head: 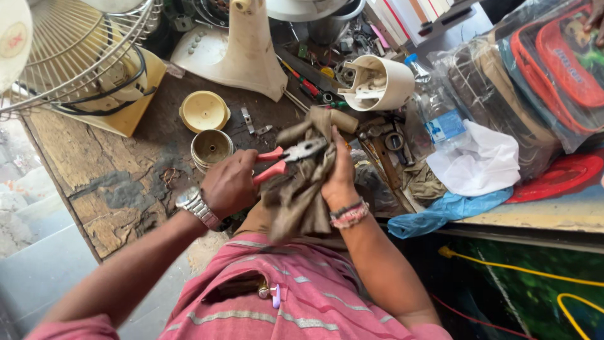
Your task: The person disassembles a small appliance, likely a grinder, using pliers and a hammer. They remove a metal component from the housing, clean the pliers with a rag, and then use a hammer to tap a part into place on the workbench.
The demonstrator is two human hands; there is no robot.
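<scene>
Wire fan guard (75, 56) far upper left of fingers, on worn wooden workbench (119, 182). Yellow cap (204, 111) and round metal cup (212, 148) just beyond left knuckles. Left hand (229, 184), steel watch at wrist, fingers closed around red handles of pliers (290, 157); jaws point right. Grimy cloth (301, 189) bunched between both hands, wrapped about pliers nose. Right hand (340, 173) fingers clenched on cloth. Cream motor housing (377, 82) above right fingertips; blue plastic bag (443, 211) right of wrist.
</scene>
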